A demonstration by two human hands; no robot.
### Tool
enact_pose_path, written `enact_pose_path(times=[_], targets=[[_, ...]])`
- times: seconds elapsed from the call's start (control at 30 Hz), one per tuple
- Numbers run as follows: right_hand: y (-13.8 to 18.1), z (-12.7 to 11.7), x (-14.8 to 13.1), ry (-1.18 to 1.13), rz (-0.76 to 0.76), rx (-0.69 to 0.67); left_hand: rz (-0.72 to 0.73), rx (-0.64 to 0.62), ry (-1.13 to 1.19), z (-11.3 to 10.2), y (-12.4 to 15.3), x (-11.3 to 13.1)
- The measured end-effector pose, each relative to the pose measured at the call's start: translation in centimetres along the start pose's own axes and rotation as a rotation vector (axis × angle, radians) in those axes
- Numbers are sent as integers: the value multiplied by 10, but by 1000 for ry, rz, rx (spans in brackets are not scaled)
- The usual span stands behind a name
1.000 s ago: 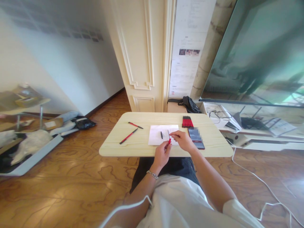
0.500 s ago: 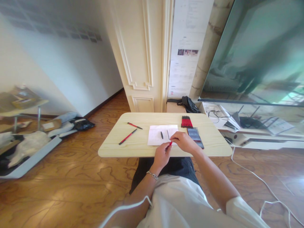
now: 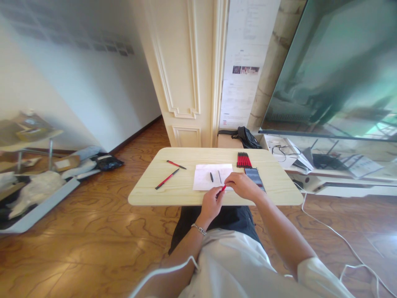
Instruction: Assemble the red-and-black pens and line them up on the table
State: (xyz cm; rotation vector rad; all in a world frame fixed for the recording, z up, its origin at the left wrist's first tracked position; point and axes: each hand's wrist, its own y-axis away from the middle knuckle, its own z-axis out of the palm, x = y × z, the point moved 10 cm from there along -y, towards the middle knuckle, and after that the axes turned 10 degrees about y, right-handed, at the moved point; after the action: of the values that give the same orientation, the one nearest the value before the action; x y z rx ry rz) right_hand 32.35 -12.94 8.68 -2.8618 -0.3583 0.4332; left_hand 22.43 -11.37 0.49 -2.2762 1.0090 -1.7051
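Observation:
Over the near edge of a white sheet of paper [image 3: 203,178], my left hand [image 3: 212,202] is closed around a red pen barrel [image 3: 223,188]. The fingertips of my right hand [image 3: 240,184] pinch the upper end of that barrel and partly hide it. A black pen tip section [image 3: 211,177] lies on the paper, apart from the hands. Beside it rests a thin dark refill [image 3: 220,176], just beyond my right fingers. A phone [image 3: 254,178] lies partly behind my right hand.
The small light wood table [image 3: 145,192] has rounded corners. Two red and black pens, a shorter-looking one [image 3: 176,164] and a longer one [image 3: 167,179], lie on its left. A row of several red and black pens [image 3: 244,159] sits at the back right. A white cable [image 3: 328,225] trails across the floor.
My right hand has shifted slightly to the right, and a little more of the red barrel shows between the hands. The things lying on the table keep their places.

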Motion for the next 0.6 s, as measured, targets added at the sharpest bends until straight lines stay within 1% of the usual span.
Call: enact_pose_path(times=[0.13,0.27,0.47,0.6], targets=[[0,2,2,3,10,-8,12,-8,2,0,0,2],[-2,5,4,-17,-12,-36,25,-16,-1,1,1,2],[-4,10,3,-44,-57,-131,26,-26,-17,3,1,1],[-5,11,1,-71,-70,-145,20,-18,-9,1,1,1]])
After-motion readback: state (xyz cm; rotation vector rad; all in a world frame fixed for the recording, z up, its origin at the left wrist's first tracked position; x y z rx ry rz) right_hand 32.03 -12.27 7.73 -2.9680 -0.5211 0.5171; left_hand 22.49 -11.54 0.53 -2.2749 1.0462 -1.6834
